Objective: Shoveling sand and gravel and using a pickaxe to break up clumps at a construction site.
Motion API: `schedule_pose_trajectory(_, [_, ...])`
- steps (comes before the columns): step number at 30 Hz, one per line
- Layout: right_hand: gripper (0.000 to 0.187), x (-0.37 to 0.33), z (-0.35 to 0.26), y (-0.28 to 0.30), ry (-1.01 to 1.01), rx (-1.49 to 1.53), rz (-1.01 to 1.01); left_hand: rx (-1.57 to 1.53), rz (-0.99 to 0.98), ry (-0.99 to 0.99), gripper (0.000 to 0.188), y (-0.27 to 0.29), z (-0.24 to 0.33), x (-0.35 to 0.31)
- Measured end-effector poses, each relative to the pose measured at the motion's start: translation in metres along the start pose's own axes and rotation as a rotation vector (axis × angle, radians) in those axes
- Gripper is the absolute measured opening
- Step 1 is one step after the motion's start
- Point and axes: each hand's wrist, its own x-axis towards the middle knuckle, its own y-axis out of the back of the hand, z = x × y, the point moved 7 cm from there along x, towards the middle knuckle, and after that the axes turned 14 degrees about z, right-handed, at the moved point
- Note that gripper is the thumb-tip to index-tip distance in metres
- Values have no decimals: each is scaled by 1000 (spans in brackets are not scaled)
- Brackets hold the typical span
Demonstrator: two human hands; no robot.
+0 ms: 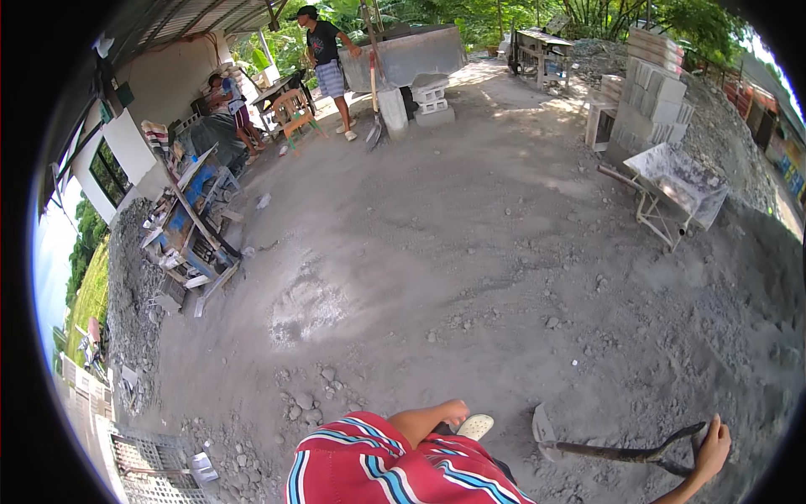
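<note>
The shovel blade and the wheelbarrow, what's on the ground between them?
In the head view, only bare grey dirt with loose stones lies between the shovel blade, held by the right hand, and the wheelbarrow.

Bright daylight falls from above and behind the far trees, dappling the grey ground (470,252) with soft shade near the top. Fisheye bending curves the edges, a black rim surrounds everything, and focus stays sharp.

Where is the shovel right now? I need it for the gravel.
In the head view the shovel is at the lower right, its handle gripped by the person's right hand, its blade resting on the grey dirt ground beside the pale sandal.
</note>
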Motion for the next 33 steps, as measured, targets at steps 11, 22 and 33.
schedule_pose_trajectory(11, [41, 19, 17, -10, -1, 35, 63, -68, 99, -91, 25, 7, 22, -5])
schedule_pose_trajectory(22, [43, 39, -8, -25, -19, -80, -8, -115, 115, 15, 25, 23, 4, -14])
schedule_pose_trajectory(33, [43, 34, 34, -13, -25, -11, -27, -78, 155, -18, 19, 33, 24, -16])
